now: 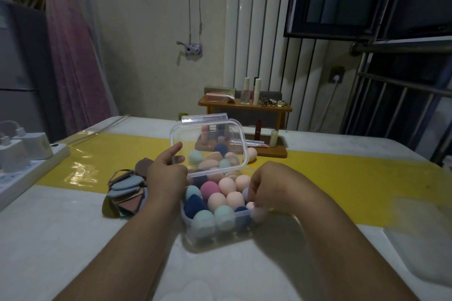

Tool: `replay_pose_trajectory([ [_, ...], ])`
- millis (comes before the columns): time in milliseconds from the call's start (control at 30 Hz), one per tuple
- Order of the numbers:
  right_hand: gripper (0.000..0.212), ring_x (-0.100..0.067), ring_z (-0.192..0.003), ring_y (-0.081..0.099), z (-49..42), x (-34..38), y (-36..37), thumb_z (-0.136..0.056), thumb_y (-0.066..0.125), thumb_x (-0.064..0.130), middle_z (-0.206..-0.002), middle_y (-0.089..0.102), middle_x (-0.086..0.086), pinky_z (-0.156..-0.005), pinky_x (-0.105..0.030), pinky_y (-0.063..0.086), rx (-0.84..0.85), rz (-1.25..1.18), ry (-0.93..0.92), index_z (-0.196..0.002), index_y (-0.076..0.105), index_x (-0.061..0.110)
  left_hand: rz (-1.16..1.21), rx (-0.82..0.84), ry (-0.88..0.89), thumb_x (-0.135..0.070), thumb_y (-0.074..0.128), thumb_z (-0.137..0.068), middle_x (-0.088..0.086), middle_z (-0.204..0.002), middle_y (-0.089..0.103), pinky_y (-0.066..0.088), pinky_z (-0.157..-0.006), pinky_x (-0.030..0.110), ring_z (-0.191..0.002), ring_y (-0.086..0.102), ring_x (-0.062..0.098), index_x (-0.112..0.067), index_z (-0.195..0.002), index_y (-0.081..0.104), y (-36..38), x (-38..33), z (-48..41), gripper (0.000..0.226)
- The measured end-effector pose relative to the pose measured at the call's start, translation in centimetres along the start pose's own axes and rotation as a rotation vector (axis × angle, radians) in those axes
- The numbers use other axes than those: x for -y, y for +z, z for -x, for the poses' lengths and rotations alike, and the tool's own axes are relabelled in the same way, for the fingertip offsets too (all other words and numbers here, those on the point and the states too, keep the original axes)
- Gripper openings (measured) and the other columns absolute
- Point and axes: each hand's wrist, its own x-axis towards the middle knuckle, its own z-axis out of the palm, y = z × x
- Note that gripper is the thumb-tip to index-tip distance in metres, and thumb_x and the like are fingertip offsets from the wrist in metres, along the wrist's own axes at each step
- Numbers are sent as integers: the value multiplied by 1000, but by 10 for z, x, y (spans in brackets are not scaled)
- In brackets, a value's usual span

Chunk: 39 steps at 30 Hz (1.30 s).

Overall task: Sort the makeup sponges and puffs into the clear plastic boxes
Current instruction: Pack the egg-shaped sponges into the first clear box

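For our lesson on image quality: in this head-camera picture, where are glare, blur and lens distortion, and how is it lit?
Head view: dim indoor light; glare streaks on the glossy yellow mat at left; the right hand is blurred at its fingertips, as is the pale sponge by them; the wide lens slants the metal rails at right.

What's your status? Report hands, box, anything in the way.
Left hand holds clear lid tilted over box. Right hand pinches pale sponge at box's right rim. Box crowded. Puffs piled outside, left.
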Motion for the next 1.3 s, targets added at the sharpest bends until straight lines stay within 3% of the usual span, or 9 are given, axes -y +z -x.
replay_pose_trajectory([
  [100,29,-22,-97,61,2,4,0,-87,69,21,-115,66,-5,-91,-36,54,31,82,20,-116,67,17,-12,3,0,19,41,-84,0,-116,57,58,-73,38,-93,57,15,-29,-134,57,-1,0,1,70],
  [200,35,-25,-104,60,4,7,-3,-85,72,16,-116,63,-6,-93,-38,53,54,100,60,-119,64,16,-2,5,-14,19,41,-84,-1,-116,56,58,-78,41,-103,57,21,-29,-135,56,-1,0,3,72],
  [433,44,-22,-89,55,-4,16,0,-82,74,24,-105,57,-1,-81,-35,51,127,254,79,-124,62,21,-1,15,-14,20,41,-84,-2,-116,56,59,-78,43,-104,57,21,-29,-134,57,-1,0,3,72],
  [567,26,-21,-88,57,0,0,-2,-88,66,28,-104,67,-2,-88,-34,54,27,142,42,-113,69,20,-4,9,-1,19,42,-83,-1,-114,56,59,-79,43,-103,58,22,-29,-134,57,-1,0,2,72],
  [800,24,-23,-95,64,2,-9,-6,-81,68,32,-104,70,-5,-89,-38,56,19,58,40,-99,77,20,-4,12,2,20,41,-84,-2,-115,55,56,-70,34,-102,55,20,-28,-136,56,0,-1,3,72],
  [900,18,-24,-93,56,4,-5,-4,-84,65,33,-95,56,0,-77,-34,49,128,241,-26,-99,66,24,13,14,-7,20,41,-83,0,-116,56,56,-69,34,-102,56,20,-28,-134,57,0,0,1,72],
  [967,19,-26,-96,53,3,0,-2,-86,65,34,-94,50,-2,-79,-35,48,183,329,-42,-103,61,26,27,25,-9,21,41,-83,1,-118,56,56,-70,34,-107,58,24,-28,-134,57,-1,0,1,73],
  [1200,24,-25,-91,59,-7,5,6,-85,67,32,-82,53,-3,-88,-37,53,127,264,50,-72,50,20,50,50,0,21,41,-84,-1,-115,55,57,-71,34,-110,59,28,-29,-134,57,0,1,1,72],
  [1300,17,-22,-89,58,-1,0,3,-86,66,32,-89,57,-2,-84,-36,53,114,249,-9,-80,56,20,68,61,-10,20,41,-84,0,-116,56,57,-71,34,-107,59,26,-29,-132,58,0,1,0,71],
])
